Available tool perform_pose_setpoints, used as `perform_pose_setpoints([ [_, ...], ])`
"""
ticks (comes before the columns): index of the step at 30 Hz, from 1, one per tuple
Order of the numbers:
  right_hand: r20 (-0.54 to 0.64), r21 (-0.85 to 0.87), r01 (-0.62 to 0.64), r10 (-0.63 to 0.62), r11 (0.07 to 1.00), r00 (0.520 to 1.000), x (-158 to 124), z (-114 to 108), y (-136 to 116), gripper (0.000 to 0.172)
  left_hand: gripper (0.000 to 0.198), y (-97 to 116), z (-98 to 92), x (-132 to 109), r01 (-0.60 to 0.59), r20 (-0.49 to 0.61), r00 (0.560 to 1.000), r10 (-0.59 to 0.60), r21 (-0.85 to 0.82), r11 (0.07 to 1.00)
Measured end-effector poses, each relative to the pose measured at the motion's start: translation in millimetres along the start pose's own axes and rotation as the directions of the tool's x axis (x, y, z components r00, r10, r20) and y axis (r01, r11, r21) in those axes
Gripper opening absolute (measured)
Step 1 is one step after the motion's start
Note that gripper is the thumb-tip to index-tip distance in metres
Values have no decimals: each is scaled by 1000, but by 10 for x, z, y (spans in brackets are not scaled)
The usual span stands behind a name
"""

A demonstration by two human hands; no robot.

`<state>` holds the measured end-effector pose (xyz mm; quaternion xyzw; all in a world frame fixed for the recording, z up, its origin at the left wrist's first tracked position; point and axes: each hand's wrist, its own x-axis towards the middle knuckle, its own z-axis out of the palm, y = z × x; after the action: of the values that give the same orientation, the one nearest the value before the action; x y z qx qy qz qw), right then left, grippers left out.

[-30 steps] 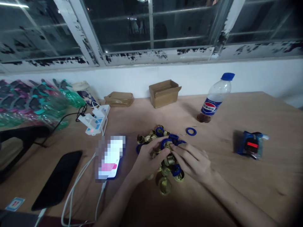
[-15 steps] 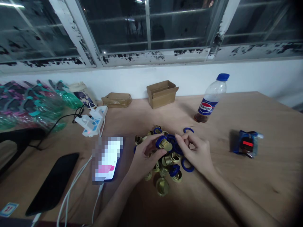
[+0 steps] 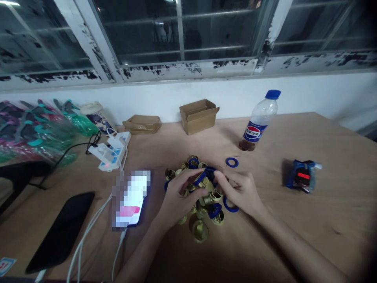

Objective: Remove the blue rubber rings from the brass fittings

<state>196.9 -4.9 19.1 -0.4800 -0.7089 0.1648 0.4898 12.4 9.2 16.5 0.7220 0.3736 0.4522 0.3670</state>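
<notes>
My left hand [image 3: 178, 194] grips a gold-coloured metal fitting [image 3: 208, 184] with a blue ring [image 3: 199, 179] around it, thumb below and fingers above. My right hand [image 3: 241, 190] is closed, thumb against forefinger, on another blue ring [image 3: 210, 169] right beside the fitting; its fingertips partly cover it. Beneath both hands lies a loose pile of gold metal fittings [image 3: 202, 212], some carrying blue rings. One round gold fitting [image 3: 200, 230] sits at the pile's near edge. Single blue rings lie beyond my right hand [image 3: 232, 162] and under it [image 3: 230, 205].
A cola bottle [image 3: 256, 124] stands at the back right, near a small blue packet [image 3: 302, 177]. Two cardboard boxes [image 3: 198, 120] sit by the wall. Left are a lit phone [image 3: 132, 200], a dark phone [image 3: 61, 232], white cables, a power strip [image 3: 113, 153] and plastic-wrapped items [image 3: 44, 129].
The fitting in my left hand has tilted, its ring now more edge-on. My right hand has moved slightly left and down, uncovering the far blue ring. The whole view has shifted a little.
</notes>
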Motion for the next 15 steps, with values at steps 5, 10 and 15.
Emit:
perform_pose_setpoints([
  [5, 57, 152, 21, -30, 988, 998, 27, -1, -44, 15, 32, -29, -29, 2, -9, 42, 999, 9, 4, 1000],
  [10, 95, 187, 65, -83, 980, 992, 43, 10, -49, 14, 28, 5, -32, 13, 13, 79, 997, -13, 7, 1000],
  [15, 60, 173, 62, -73, 983, 996, 19, 38, -32, 12, 26, 16, -32, 25, 5, 79, 997, -4, -7, 1000],
])
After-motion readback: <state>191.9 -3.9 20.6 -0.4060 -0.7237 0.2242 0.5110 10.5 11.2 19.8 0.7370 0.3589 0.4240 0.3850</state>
